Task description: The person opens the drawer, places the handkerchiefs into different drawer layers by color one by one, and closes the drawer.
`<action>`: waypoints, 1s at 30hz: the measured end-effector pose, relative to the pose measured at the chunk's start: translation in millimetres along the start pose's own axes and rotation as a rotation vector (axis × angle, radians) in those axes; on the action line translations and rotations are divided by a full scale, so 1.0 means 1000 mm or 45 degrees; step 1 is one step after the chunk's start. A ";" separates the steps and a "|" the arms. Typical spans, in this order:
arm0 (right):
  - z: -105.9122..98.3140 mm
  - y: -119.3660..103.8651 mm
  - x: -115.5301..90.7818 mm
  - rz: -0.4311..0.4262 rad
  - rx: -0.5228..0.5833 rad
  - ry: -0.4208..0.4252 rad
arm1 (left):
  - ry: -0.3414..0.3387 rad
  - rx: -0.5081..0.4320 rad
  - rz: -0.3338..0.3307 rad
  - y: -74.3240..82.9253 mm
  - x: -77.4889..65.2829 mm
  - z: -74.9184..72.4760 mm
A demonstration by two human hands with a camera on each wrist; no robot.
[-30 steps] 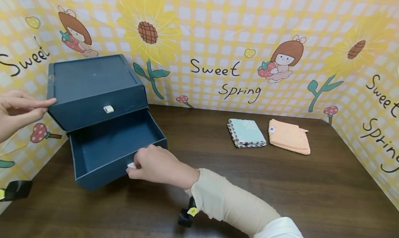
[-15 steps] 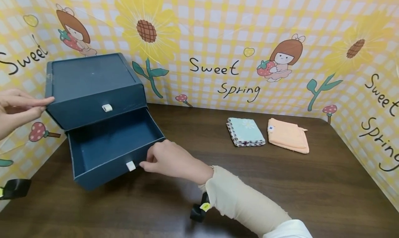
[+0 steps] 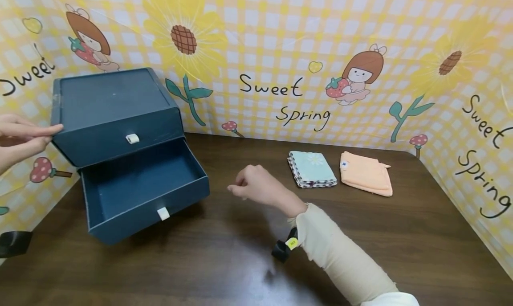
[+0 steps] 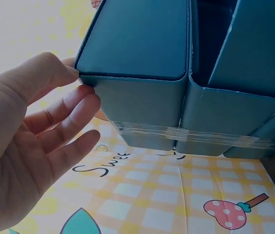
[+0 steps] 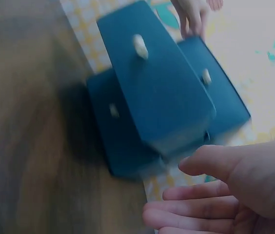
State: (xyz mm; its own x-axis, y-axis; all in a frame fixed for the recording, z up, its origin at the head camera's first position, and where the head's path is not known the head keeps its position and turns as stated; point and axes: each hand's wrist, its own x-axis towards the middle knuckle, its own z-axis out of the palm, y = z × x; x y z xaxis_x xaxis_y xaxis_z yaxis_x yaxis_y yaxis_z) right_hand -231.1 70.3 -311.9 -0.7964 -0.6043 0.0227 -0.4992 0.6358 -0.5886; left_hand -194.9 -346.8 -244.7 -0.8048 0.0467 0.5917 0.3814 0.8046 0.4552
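Note:
A dark blue drawer box (image 3: 116, 101) stands at the left. Its middle drawer (image 3: 146, 203) is pulled out, with bare insides and a white pull tab (image 3: 163, 214) on its front. The left hand (image 3: 24, 139) touches the box's front left top corner, its index finger straight along it. In the left wrist view that thumb (image 4: 62, 73) rests right at the corner, the other fingers loosely bent. The right hand (image 3: 264, 185) hovers over the table between drawer and cloths, fingers relaxed and holding nothing. In the right wrist view the drawer (image 5: 162, 92) juts out between the two others.
A folded mint-green cloth (image 3: 311, 169) and a folded peach towel (image 3: 365, 173) lie on the brown wooden table (image 3: 224, 261), right of the right hand. Behind and beside the table hangs a yellow checked cloth backdrop (image 3: 256, 43) with printed figures.
The right hand has let go of the drawer's white pull tab and moved right, away from the box. The drawer stays out; the left hand stays at the corner.

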 end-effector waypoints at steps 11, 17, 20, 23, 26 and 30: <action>-0.032 0.056 -0.004 0.250 0.211 0.037 | -0.010 -0.003 -0.010 -0.006 0.000 0.000; -0.052 0.077 -0.011 0.379 0.349 0.064 | -0.002 0.002 0.015 -0.011 0.001 0.000; -0.060 0.090 -0.015 0.425 0.343 0.079 | 0.006 -0.016 0.034 -0.013 0.001 0.001; -0.068 0.104 -0.020 0.468 0.349 0.084 | 0.004 -0.028 0.050 -0.014 0.001 0.001; -0.075 0.118 -0.025 0.499 0.349 0.090 | -0.005 -0.022 0.044 -0.013 0.000 0.000; -0.086 0.136 -0.032 0.547 0.316 0.123 | -0.006 -0.020 0.058 -0.009 0.001 0.000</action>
State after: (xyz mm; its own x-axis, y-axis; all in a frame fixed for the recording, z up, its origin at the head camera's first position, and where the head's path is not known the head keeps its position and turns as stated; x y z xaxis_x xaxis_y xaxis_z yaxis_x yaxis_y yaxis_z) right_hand -302.4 217.5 -322.7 -0.9460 -0.2582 -0.1961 -0.0325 0.6771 -0.7352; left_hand -199.2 -354.2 -248.1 -0.7885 0.0860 0.6090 0.4247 0.7923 0.4380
